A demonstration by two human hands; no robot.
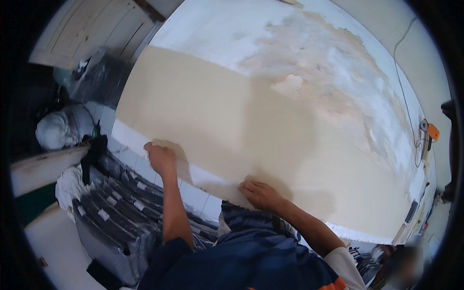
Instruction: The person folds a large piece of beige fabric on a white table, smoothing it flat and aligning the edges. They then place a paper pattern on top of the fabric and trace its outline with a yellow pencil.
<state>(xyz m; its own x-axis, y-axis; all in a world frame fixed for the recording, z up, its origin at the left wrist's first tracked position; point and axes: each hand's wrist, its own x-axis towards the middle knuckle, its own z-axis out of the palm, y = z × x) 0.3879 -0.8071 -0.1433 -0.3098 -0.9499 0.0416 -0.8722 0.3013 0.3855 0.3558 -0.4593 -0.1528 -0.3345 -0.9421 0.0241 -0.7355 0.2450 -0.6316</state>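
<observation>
A wide beige sheet (193, 96), cloth or paper, lies flat across a large white-topped table (212, 34). At the sheet's near edge, toward its left end, my left hand (163, 159) is closed, fingers pinching the edge. Farther right along that same edge, my right hand (263, 195) is closed too, its fingertips bunched on the sheet and the thumb side turned left. A white strip of tabletop shows between the sheet and the table's near edge. Shadows of my arms and head fall over the beige surface. The fingertips' undersides are hidden.
Stained, peeling patches (309, 87) mark the far tabletop. An orange-handled tool (433, 132) and a cable (397, 63) lie along the right side. Dark plastic-wrapped bundles (116, 217) stack up at lower left. A white sack (65, 128) sits left of the table.
</observation>
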